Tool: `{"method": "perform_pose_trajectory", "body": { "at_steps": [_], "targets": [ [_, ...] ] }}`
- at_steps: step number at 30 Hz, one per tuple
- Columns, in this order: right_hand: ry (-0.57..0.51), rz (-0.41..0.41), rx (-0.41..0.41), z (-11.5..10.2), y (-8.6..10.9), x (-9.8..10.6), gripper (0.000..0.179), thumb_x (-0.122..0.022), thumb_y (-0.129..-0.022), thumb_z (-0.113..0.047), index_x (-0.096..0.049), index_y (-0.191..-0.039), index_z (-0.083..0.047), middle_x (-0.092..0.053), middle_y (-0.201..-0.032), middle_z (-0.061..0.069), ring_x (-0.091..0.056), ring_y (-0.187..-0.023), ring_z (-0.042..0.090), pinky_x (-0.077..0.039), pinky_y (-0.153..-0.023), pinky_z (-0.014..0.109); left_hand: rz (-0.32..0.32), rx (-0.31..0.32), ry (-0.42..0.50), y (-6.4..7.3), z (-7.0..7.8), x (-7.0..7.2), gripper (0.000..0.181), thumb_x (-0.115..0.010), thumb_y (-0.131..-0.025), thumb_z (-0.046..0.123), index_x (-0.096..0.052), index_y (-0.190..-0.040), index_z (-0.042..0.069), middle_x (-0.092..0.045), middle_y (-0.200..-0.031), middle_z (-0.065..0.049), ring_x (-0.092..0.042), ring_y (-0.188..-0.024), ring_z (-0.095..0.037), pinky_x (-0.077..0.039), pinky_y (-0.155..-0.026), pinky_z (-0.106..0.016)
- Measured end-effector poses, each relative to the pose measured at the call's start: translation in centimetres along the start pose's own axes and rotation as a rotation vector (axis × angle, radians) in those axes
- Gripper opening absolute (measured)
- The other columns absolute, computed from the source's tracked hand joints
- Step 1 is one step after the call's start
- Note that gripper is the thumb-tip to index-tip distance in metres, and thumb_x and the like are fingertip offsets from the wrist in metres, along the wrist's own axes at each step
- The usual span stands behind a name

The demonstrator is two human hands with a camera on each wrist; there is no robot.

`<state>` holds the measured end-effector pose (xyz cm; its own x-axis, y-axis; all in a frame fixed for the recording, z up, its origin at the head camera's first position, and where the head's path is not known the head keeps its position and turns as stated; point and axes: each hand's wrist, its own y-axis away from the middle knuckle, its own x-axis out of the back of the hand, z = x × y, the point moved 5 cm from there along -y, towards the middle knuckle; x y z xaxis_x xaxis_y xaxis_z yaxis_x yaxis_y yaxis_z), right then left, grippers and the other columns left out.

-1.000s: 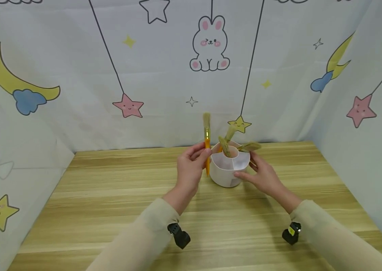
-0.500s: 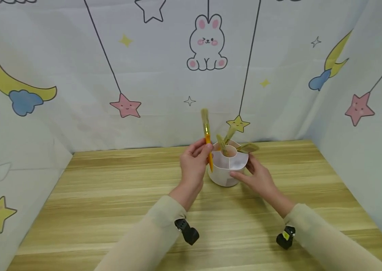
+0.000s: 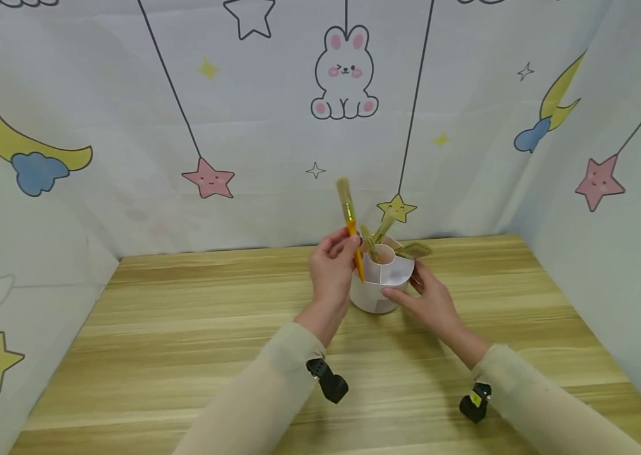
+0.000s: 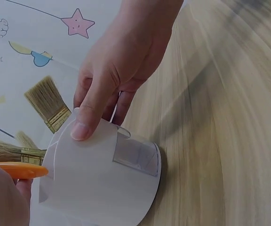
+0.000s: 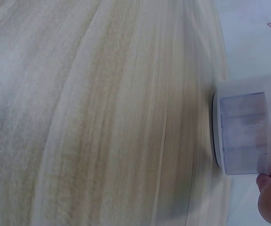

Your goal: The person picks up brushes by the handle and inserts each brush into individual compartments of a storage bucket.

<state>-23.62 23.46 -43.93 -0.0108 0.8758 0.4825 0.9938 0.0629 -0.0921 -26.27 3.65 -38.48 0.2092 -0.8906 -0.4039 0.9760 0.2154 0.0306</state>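
In the head view my left hand (image 3: 331, 272) pinches a paintbrush (image 3: 351, 221) by its orange handle, bristles up, the handle leaning across the near left rim of a white round divided holder (image 3: 367, 298). Its lower tip overlaps the front compartments in this view. My right hand (image 3: 436, 306) holds the holder's right side, with the thumb on the outer wall, as the left wrist view also shows. Several brushes stand in the holder, among them a flat paintbrush (image 4: 47, 101). A clear drawer-like panel (image 5: 243, 134) sits low in the holder's wall.
The holder stands on a wood-grain table (image 3: 195, 328), near its back edge. Behind hangs a white cloth (image 3: 275, 126) printed with stars, moons and a rabbit; more cloth rises at both sides. Each wrist wears a black strap with a small camera (image 3: 333, 387).
My left hand has moved right, bringing the brush from beside the holder to over its left rim and tilting it, handle tip toward the right. The right hand keeps its hold.
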Motion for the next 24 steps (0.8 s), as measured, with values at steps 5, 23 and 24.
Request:
{"method": "perform_pose_trajectory", "body": {
  "at_steps": [5,23,24],
  "targets": [
    [0.005,-0.004,-0.008,0.1,0.0,0.0,0.099,-0.083,-0.097,-0.028,-0.022,-0.166,0.007,-0.031,-0.169,0.030,-0.036,-0.154,0.045,-0.039,-0.124,0.051,0.010,-0.004,-0.011,0.0,-0.2,-0.2,0.023,-0.078,-0.098,0.005,-0.078,-0.121,0.003,-0.080,-0.107,-0.011,-0.075,-0.086,-0.019,-0.055,-0.064,-0.019],
    [0.017,-0.010,-0.010,0.1,0.1,0.1,0.100,-0.082,-0.098,-0.031,-0.021,-0.167,0.007,-0.033,-0.167,0.032,-0.037,-0.154,0.045,-0.039,-0.123,0.052,0.026,-0.020,-0.012,-0.1,-0.7,-1.1,0.022,-0.076,-0.100,0.005,-0.078,-0.121,0.004,-0.080,-0.111,-0.011,-0.070,-0.090,-0.010,-0.056,-0.070,-0.020],
    [0.018,-0.009,-0.007,0.1,0.1,0.1,0.099,-0.082,-0.098,-0.031,-0.022,-0.166,0.007,-0.034,-0.167,0.032,-0.038,-0.154,0.045,-0.039,-0.123,0.052,0.027,-0.014,-0.011,-0.1,-0.7,-1.1,0.022,-0.076,-0.100,0.005,-0.077,-0.121,0.004,-0.080,-0.112,-0.011,-0.070,-0.090,-0.010,-0.056,-0.069,-0.020]
  ]
}}
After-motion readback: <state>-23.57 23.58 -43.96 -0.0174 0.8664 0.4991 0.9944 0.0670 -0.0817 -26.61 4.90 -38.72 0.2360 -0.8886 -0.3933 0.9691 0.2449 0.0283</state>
